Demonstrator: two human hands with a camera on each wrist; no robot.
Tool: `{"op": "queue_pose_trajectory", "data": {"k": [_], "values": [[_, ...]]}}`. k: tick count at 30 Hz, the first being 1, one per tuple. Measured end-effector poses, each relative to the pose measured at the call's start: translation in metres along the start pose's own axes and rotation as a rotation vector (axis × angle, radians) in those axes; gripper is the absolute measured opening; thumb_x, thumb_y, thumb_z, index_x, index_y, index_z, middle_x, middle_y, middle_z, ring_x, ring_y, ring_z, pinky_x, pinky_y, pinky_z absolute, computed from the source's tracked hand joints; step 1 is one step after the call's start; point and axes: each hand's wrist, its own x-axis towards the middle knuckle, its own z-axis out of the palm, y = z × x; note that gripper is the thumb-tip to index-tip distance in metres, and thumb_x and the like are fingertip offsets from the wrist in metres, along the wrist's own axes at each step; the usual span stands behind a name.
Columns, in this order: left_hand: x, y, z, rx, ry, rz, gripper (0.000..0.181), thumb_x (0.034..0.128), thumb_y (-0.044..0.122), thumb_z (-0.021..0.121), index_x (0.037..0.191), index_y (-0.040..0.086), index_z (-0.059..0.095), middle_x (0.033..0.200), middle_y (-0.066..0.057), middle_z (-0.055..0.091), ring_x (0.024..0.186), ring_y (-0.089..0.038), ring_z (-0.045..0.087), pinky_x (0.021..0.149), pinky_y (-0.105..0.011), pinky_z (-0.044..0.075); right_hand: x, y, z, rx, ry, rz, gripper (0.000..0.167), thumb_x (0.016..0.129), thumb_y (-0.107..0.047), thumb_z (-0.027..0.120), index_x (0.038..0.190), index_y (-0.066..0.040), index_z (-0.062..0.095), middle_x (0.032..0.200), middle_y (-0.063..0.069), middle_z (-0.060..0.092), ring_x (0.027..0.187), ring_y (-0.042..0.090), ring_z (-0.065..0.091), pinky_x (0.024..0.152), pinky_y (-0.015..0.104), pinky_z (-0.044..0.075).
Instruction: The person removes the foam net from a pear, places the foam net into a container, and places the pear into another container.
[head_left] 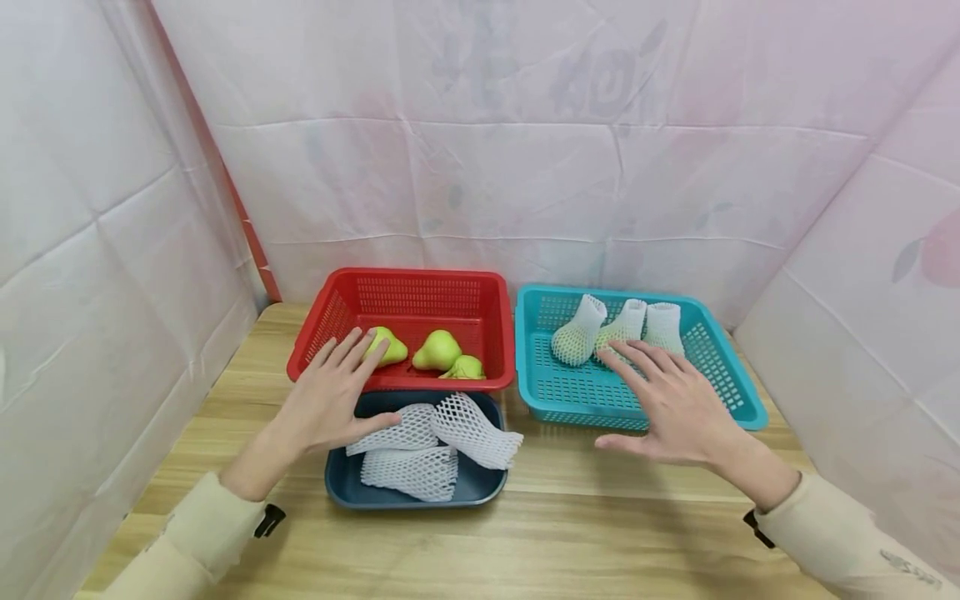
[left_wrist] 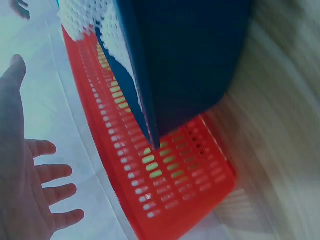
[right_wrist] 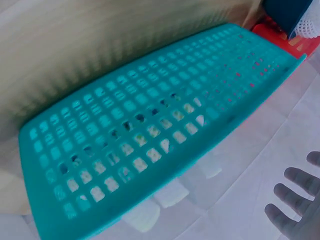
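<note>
Pale sleeves (head_left: pixel 197 537) come in at the lower corners, each with a black tab (head_left: pixel 269 520) at the cuff. Spread wide and holding nothing, the left hand (head_left: pixel 330 404) hovers by the front left of the red basket (head_left: pixel 420 293). The right hand (head_left: pixel 678 408) is likewise spread and free, thumb out, over the teal basket (head_left: pixel 558 408).

Beside the left hand, partly below its thumb, a dark tray (head_left: pixel 480 483) holds three white nets (head_left: pixel 411 473), limp and flattened, their mesh loose — one hangs over the right rim. Behind the tray, three pears (head_left: pixel 437 351) lie in the red basket, bare and yellow-green; fingers cover part of the left one. In the teal basket are two netted pears (head_left: pixel 574 343) — green shows through the stretched mesh, with narrow white necks above — and a third net (head_left: pixel 663 323) whose lower end is partly hidden by the right hand.

Everything sits on a wooden table (head_left: pixel 570 542), before a pale printed cloth (head_left: pixel 510 187).
</note>
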Motion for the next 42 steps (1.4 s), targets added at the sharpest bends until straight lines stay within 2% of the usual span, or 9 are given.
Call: {"op": "queue_pose_trajectory", "data": {"k": [3, 7, 12, 19, 27, 33, 42], "values": [[-0.006, 0.007, 0.002, -0.003, 0.021, 0.016, 0.109, 0.0800, 0.076, 0.071, 0.161, 0.009, 0.042, 0.166, -0.020, 0.044, 0.155, -0.045, 0.040, 0.124, -0.065, 0.037, -0.001, 0.008, -0.002, 0.005, 0.001, -0.003, 0.110, 0.080, -0.093, 0.055, 0.152, -0.009, 0.054, 0.150, 0.019, 0.060, 0.132, 0.043, 0.057, 0.104, 0.064, 0.049], [-0.012, 0.015, 0.004, 0.011, 0.019, 0.021, 0.111, 0.0796, 0.079, 0.069, 0.162, 0.009, 0.042, 0.167, -0.020, 0.043, 0.156, -0.045, 0.038, 0.125, -0.066, 0.036, -0.002, 0.022, -0.003, 0.013, -0.005, -0.010, 0.109, 0.080, -0.088, 0.062, 0.154, -0.008, 0.052, 0.151, 0.019, 0.059, 0.134, 0.043, 0.056, 0.103, 0.065, 0.048], [-0.020, 0.023, 0.006, 0.025, 0.012, 0.026, 0.113, 0.0788, 0.082, 0.067, 0.162, 0.010, 0.041, 0.168, -0.020, 0.041, 0.157, -0.044, 0.035, 0.125, -0.067, 0.033, -0.004, 0.040, -0.003, 0.006, -0.006, -0.017, 0.110, 0.080, -0.087, 0.063, 0.156, -0.008, 0.050, 0.151, 0.019, 0.059, 0.136, 0.042, 0.055, 0.102, 0.067, 0.048], [-0.029, 0.031, 0.010, 0.011, 0.033, 0.021, 0.116, 0.0759, 0.083, 0.069, 0.164, 0.013, 0.039, 0.169, -0.018, 0.040, 0.158, -0.043, 0.034, 0.127, -0.066, 0.030, -0.005, 0.059, -0.002, -0.007, -0.017, 0.005, 0.110, 0.077, -0.086, 0.067, 0.154, -0.009, 0.051, 0.149, 0.020, 0.060, 0.135, 0.042, 0.055, 0.104, 0.065, 0.047], [-0.035, 0.037, 0.011, 0.018, 0.052, 0.023, 0.117, 0.0756, 0.084, 0.068, 0.163, 0.013, 0.040, 0.169, -0.018, 0.040, 0.158, -0.042, 0.034, 0.127, -0.065, 0.032, -0.009, 0.088, 0.004, -0.022, -0.099, 0.082, 0.106, 0.070, -0.073, 0.082, 0.150, -0.008, 0.055, 0.144, 0.019, 0.062, 0.130, 0.047, 0.057, 0.100, 0.067, 0.048], [-0.037, 0.038, 0.014, 0.022, 0.064, 0.016, 0.117, 0.0747, 0.085, 0.068, 0.162, 0.013, 0.041, 0.168, -0.017, 0.042, 0.158, -0.042, 0.035, 0.126, -0.065, 0.032, -0.017, 0.114, 0.010, -0.045, -0.171, 0.129, 0.102, 0.071, -0.067, 0.085, 0.149, -0.007, 0.056, 0.144, 0.020, 0.062, 0.130, 0.047, 0.057, 0.102, 0.067, 0.048], [-0.039, 0.037, 0.016, 0.015, 0.061, 0.008, 0.116, 0.0746, 0.084, 0.069, 0.162, 0.012, 0.042, 0.169, -0.017, 0.040, 0.158, -0.042, 0.034, 0.127, -0.065, 0.032, -0.020, 0.143, 0.017, -0.125, -0.225, 0.101, 0.100, 0.071, -0.071, 0.082, 0.142, -0.003, 0.063, 0.138, 0.024, 0.066, 0.126, 0.050, 0.060, 0.101, 0.069, 0.049]]}}
